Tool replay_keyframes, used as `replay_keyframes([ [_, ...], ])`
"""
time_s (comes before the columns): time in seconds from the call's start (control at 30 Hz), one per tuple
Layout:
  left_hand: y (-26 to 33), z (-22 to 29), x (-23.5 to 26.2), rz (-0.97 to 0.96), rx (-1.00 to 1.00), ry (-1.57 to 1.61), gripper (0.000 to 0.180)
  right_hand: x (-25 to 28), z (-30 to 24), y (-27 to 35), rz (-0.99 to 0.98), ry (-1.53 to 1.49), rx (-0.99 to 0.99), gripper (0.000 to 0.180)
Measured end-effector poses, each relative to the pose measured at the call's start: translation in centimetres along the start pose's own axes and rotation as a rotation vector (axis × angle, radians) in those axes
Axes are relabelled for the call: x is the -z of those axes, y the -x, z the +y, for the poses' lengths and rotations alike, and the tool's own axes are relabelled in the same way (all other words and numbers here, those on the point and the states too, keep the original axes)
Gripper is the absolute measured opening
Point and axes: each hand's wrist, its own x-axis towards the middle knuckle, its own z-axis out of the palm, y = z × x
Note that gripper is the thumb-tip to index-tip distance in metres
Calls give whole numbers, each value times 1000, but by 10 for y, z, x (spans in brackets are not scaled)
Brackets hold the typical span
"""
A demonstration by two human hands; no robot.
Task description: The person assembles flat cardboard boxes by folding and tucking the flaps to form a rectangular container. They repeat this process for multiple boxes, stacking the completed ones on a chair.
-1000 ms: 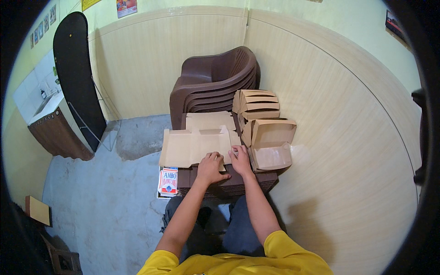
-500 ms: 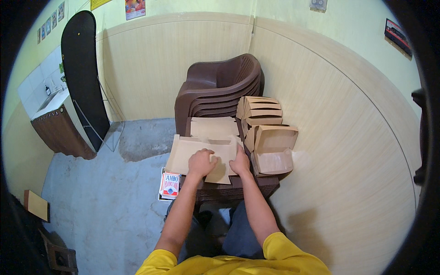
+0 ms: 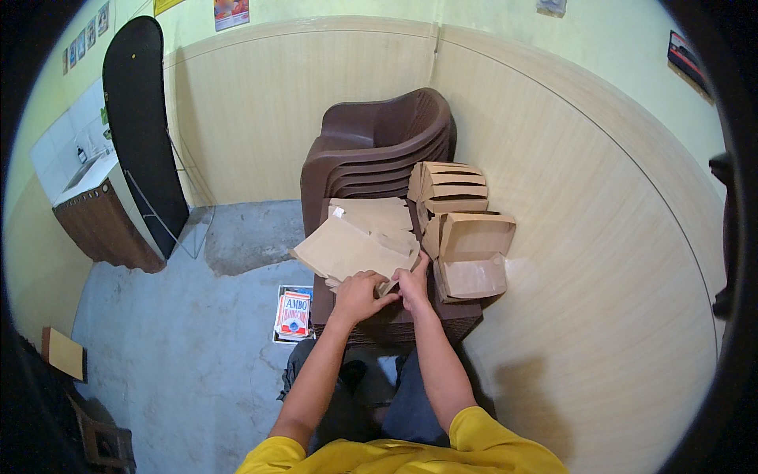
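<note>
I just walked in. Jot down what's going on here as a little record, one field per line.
Left hand: bent over the near edge of a tan cardboard sheet, hand
Right hand: at the sheet's near right corner, hand
Work surface: stacked brown plastic chairs
Behind the sheet: another flat piece of cardboard
To the right: an open cardboard box, with more boxes behind it
To the left: a white, red and blue packet

Bright yellow shirt (image 3: 410, 460), short matching sleeves (image 3: 482, 429), dark blue-grey trousers (image 3: 418, 407), two bare forearms (image 3: 321, 370)
</note>
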Motion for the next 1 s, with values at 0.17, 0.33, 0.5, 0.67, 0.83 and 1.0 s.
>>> replay_keyframes([
  [0.17, 14, -22, -10, -60, 63, 51, 14, 14, 5, -25, 190, 536, 309, 44],
  [0.33, 21, -37, -3, 10, 89, -178, 18, 24, 31, -38, 229, 486, 404, 26],
  [0.5, 14, -12, -7, 250, -21, -438, 38, 20, 34, -31, 92, 444, 322, 26],
  [0.67, 1, 13, -36, 44, -53, -362, 30, 12, 31, -40, -46, 497, 248, 26],
  [0.83, 4, 6, -55, 324, 80, 36, 19, 19, 25, -45, -64, 194, 36, 28],
  [1.0, -12, -9, -52, 387, 359, 422, 14, 17, 11, -32, -146, 114, -26, 38],
])
